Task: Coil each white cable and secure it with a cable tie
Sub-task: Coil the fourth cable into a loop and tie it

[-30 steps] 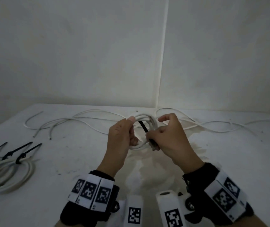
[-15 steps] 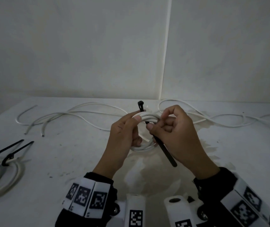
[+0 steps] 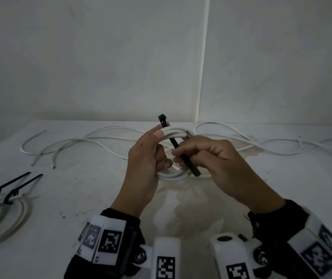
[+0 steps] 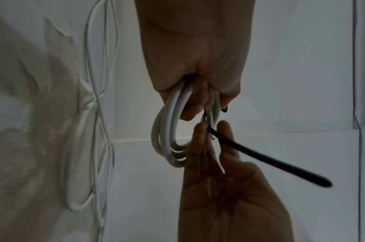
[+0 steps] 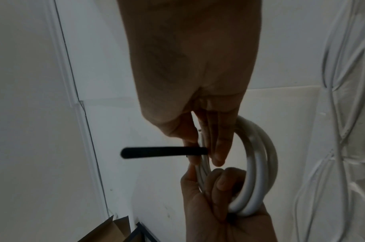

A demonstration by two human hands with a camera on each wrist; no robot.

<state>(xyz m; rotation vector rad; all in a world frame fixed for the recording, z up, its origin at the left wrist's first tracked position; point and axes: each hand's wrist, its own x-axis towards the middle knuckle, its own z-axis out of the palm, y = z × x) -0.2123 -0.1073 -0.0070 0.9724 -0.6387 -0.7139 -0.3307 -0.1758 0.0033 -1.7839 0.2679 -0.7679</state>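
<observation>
- White cable coil [image 3: 174, 133]: held above the table [image 3: 80, 198] at centre, several turns bunched; judged light and springy, likely to unwind if released, so best gripped across all turns at one side
- Left hand [image 3: 145, 158]: fingers curled through the coil, thumb pressing the turns together
- Black cable tie [image 3: 181, 154]: laid across the top of the coil, head [image 3: 162, 117] standing above it, tail slanting down toward the person; judged stiff yet bendable, slippery, best pinched near the tail
- Right hand [image 3: 217, 158]: pinching the tie's tail just beside the coil
- Change from half a second ago: the tie's visible tail below the pinch is shorter, head still not threaded
- Tied coils [image 3: 2, 216]: far left on the table
- Loose white cables [image 3: 84, 139]: behind the hands
</observation>
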